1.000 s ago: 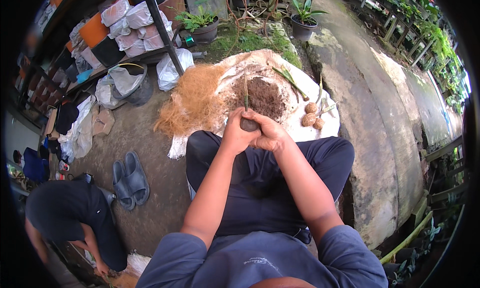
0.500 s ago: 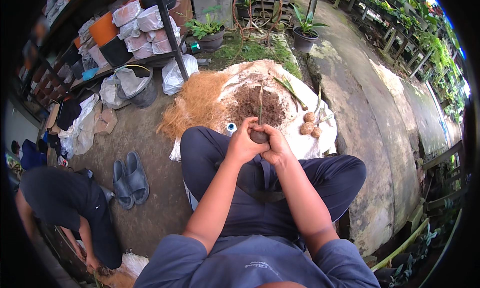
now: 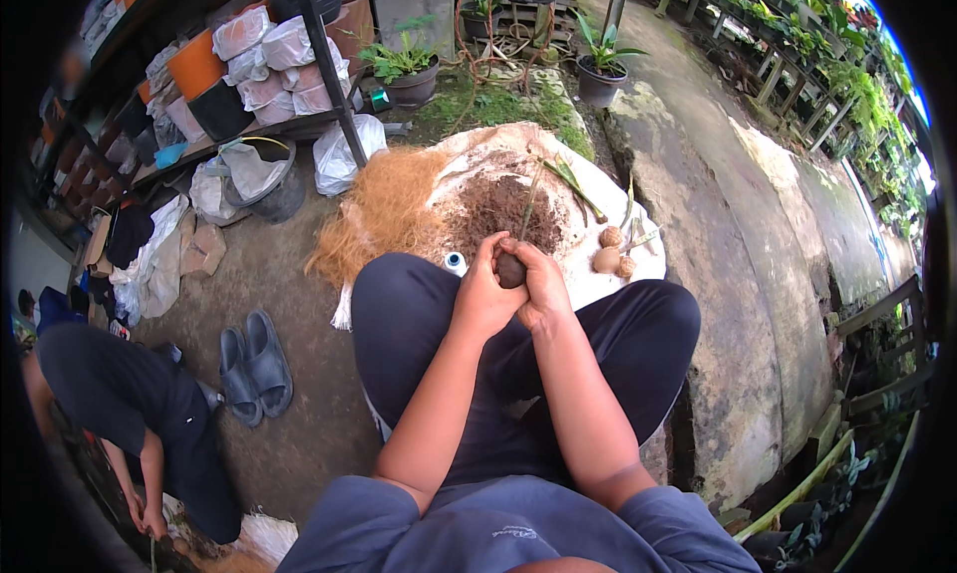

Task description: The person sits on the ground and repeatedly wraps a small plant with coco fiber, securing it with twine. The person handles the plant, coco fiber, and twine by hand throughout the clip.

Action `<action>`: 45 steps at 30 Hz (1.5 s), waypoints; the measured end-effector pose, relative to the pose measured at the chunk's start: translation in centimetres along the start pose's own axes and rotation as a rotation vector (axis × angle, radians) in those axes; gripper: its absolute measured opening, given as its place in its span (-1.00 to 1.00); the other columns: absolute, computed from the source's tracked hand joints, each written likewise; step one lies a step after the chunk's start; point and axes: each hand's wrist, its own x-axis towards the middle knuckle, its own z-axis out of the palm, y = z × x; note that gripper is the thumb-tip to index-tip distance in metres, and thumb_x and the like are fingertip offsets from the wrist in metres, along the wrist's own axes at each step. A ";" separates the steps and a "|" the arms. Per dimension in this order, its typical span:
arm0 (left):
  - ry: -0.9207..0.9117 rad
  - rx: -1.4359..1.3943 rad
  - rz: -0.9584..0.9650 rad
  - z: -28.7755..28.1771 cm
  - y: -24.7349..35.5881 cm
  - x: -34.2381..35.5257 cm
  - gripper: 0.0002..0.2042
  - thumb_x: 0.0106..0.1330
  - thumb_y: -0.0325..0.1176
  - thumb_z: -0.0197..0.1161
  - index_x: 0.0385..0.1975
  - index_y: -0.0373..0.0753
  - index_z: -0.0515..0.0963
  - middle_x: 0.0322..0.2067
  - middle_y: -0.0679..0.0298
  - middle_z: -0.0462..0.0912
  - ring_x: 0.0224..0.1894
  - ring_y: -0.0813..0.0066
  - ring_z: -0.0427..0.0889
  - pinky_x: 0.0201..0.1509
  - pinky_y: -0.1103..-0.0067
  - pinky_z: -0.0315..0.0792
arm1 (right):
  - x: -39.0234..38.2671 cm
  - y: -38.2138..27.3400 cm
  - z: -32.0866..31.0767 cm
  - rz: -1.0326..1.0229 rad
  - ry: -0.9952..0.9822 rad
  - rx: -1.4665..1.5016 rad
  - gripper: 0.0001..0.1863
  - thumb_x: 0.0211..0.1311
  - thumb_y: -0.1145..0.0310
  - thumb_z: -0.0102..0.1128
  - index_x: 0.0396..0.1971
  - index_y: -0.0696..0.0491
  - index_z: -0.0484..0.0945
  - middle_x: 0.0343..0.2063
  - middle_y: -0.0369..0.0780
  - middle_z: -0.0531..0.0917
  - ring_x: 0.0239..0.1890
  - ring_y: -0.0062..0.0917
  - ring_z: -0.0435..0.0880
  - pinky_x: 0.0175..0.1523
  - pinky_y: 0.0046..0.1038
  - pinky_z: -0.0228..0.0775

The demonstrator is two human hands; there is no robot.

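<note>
Above my crossed legs, my left hand (image 3: pixel 487 292) and my right hand (image 3: pixel 542 282) are closed together around a dark soil ball (image 3: pixel 511 270). A slender plant shoot (image 3: pixel 530 202) rises from it, tilted slightly to the right. Beyond my hands, a heap of brown soil (image 3: pixel 498 206) lies on a white sack (image 3: pixel 588 292). Tan fibre (image 3: pixel 384 214) is piled on the sack's left side, and a thread spool (image 3: pixel 456 262) stands near my left knee. To the right rest several fibre-wrapped balls (image 3: pixel 609 251), some with leaves, and cut green leaves (image 3: pixel 575 187).
Grey slippers (image 3: pixel 256 367) lie on the floor to my left. Another person (image 3: pixel 130 424) works at the lower left. A shelf with wrapped pots (image 3: pixel 269 50) and a black bucket (image 3: pixel 279 196) stand at the far left. Potted plants (image 3: pixel 602 67) stand beyond the sack.
My hands have wrapped more closely around the soil ball and turned it, so the shoot leans more to the right. My right knee has drawn inward, and the view has shifted slightly.
</note>
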 end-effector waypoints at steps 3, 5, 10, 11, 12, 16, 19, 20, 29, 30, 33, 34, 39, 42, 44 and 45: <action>-0.019 -0.012 0.003 -0.7 -1.6 0.5 -0.21 0.08 -0.36 0.54 0.37 -0.23 0.33 0.05 0.14 0.64 0.07 0.43 0.65 0.17 0.55 0.53 | -0.1 0.8 0.6 -0.019 0.044 0.068 -0.95 0.40 0.49 0.18 -0.25 0.15 0.56 -0.35 -0.18 0.66 -0.38 -0.49 0.67 -0.32 -0.47 0.57; -0.049 -0.009 -0.013 -0.9 -2.0 0.8 -0.19 0.11 -0.34 0.52 0.41 -0.24 0.29 0.09 0.09 0.62 0.13 0.34 0.63 0.21 0.50 0.52 | 0.3 1.0 0.3 -0.020 0.049 0.083 -0.95 0.41 0.49 0.16 -0.23 0.14 0.56 -0.33 -0.18 0.66 -0.35 -0.49 0.67 -0.30 -0.46 0.58; -0.095 0.297 0.054 -0.5 -4.2 1.8 -0.10 0.30 -0.36 0.41 0.56 -0.24 -0.01 0.38 -0.14 0.37 0.43 0.07 0.41 0.46 0.36 0.32 | 2.5 2.0 -1.0 -0.040 0.074 0.038 -0.88 0.43 0.44 0.21 -0.14 0.15 0.56 -0.26 -0.18 0.68 -0.26 -0.51 0.68 -0.14 -0.44 0.61; -0.103 0.317 0.018 -0.5 -4.8 2.2 -0.08 0.31 -0.34 0.40 0.58 -0.22 -0.08 0.41 -0.18 0.31 0.46 0.02 0.35 0.49 0.34 0.28 | 2.6 1.9 -0.8 -0.042 0.090 0.034 -0.87 0.43 0.43 0.23 -0.14 0.16 0.57 -0.26 -0.19 0.68 -0.25 -0.50 0.69 -0.11 -0.44 0.61; -0.110 0.336 -0.019 -0.3 -5.4 2.6 -0.05 0.33 -0.33 0.39 0.59 -0.21 -0.16 0.44 -0.21 0.25 0.49 -0.04 0.29 0.51 0.31 0.24 | 2.7 1.8 -0.6 -0.042 0.106 0.029 -0.85 0.43 0.42 0.25 -0.13 0.17 0.58 -0.26 -0.20 0.68 -0.24 -0.50 0.69 -0.08 -0.44 0.60; -0.093 0.331 -0.046 -0.2 -5.7 4.2 0.04 0.29 -0.20 0.43 0.59 -0.20 -0.24 0.47 -0.34 0.10 0.44 -0.26 0.33 0.45 0.21 0.35 | 3.9 1.7 -0.3 -0.098 0.142 0.030 -0.80 0.40 0.41 0.32 -0.10 0.19 0.59 -0.23 -0.21 0.69 -0.20 -0.50 0.69 -0.04 -0.45 0.59; -0.150 0.184 -0.004 -1.3 -4.8 4.8 0.05 0.27 -0.22 0.45 0.59 -0.20 -0.22 0.48 -0.29 0.09 0.44 -0.21 0.34 0.46 0.23 0.35 | 5.0 0.5 -0.6 -0.019 0.022 -0.137 -0.75 0.40 0.42 0.30 -0.04 0.23 0.57 -0.18 -0.20 0.68 -0.15 -0.51 0.69 -0.01 -0.46 0.58; -0.145 0.224 0.032 -1.7 -5.4 5.2 0.06 0.24 -0.24 0.47 0.59 -0.20 -0.20 0.48 -0.23 0.09 0.48 -0.14 0.31 0.46 0.24 0.35 | 5.9 0.4 -1.2 0.015 -0.058 -0.142 -0.71 0.37 0.42 0.33 -0.03 0.23 0.52 -0.15 -0.17 0.66 -0.15 -0.52 0.68 0.00 -0.47 0.57; -0.024 0.536 0.076 -0.6 -4.7 10.3 0.04 0.10 -0.17 0.61 0.56 -0.22 0.09 0.34 0.05 0.38 0.29 0.17 0.53 0.30 0.36 0.49 | 11.6 -4.1 -2.2 0.199 -0.222 -0.238 -0.82 0.51 0.33 0.04 -0.13 0.14 0.48 -0.29 -0.14 0.63 -0.31 -0.42 0.67 -0.27 -0.40 0.60; 0.024 0.507 0.181 -0.3 -5.1 10.7 0.01 0.03 -0.13 0.66 0.51 -0.21 0.24 0.25 0.09 0.50 0.16 0.28 0.61 0.24 0.38 0.52 | 12.3 -4.0 -3.0 0.215 -0.218 -0.168 -0.80 0.53 0.31 -0.02 -0.14 0.15 0.48 -0.29 -0.14 0.64 -0.30 -0.41 0.68 -0.28 -0.38 0.61; -0.097 0.362 0.167 0.4 -5.5 12.2 -0.02 0.03 -0.13 0.66 0.49 -0.15 0.27 0.23 0.11 0.53 0.17 0.27 0.61 0.25 0.38 0.52 | 14.6 -3.7 -6.4 0.312 -0.233 0.064 -0.74 0.54 0.27 -0.08 -0.16 0.16 0.50 -0.29 -0.13 0.65 -0.28 -0.37 0.70 -0.27 -0.34 0.64; -0.125 0.437 0.229 0.4 -5.8 12.6 -0.04 0.02 -0.13 0.66 0.48 -0.09 0.30 0.22 0.14 0.54 0.17 0.26 0.60 0.26 0.38 0.52 | 15.0 -3.6 -7.0 0.358 -0.245 0.146 -0.72 0.54 0.25 -0.09 -0.16 0.16 0.50 -0.29 -0.13 0.65 -0.27 -0.36 0.70 -0.26 -0.33 0.66; -0.304 0.481 0.280 -0.2 -7.8 14.5 -0.09 -0.03 -0.14 0.67 0.42 -0.06 0.40 0.18 0.15 0.58 0.09 0.24 0.63 0.26 0.38 0.52 | 16.7 -2.2 -9.3 0.425 -0.134 0.217 -0.71 0.52 0.25 -0.06 -0.09 0.16 0.52 -0.23 -0.08 0.68 -0.29 -0.33 0.70 -0.26 -0.35 0.70; -0.357 0.446 0.113 -0.4 -7.9 15.4 -0.11 -0.05 -0.12 0.67 0.39 -0.05 0.44 0.14 0.13 0.62 0.09 0.25 0.64 0.26 0.39 0.52 | 18.1 -1.6 -9.8 0.421 -0.149 0.249 -0.71 0.56 0.22 -0.06 -0.10 0.15 0.50 -0.25 -0.09 0.66 -0.30 -0.36 0.69 -0.31 -0.43 0.68; -0.298 0.492 0.238 -0.7 -8.7 15.7 -0.10 -0.07 -0.12 0.68 0.39 -0.05 0.45 0.14 0.12 0.64 0.11 0.26 0.65 0.25 0.39 0.52 | 18.2 -1.4 -9.4 0.405 -0.160 0.240 -0.73 0.57 0.26 -0.07 -0.14 0.17 0.48 -0.28 -0.13 0.62 -0.32 -0.40 0.67 -0.33 -0.48 0.64; -0.270 0.515 0.301 -0.8 -9.2 15.8 -0.10 -0.08 -0.12 0.69 0.38 -0.06 0.45 0.13 0.11 0.65 0.12 0.26 0.65 0.25 0.39 0.53 | 18.3 -1.4 -9.4 0.396 -0.165 0.236 -0.74 0.57 0.27 -0.08 -0.16 0.18 0.47 -0.29 -0.15 0.60 -0.33 -0.42 0.66 -0.34 -0.51 0.62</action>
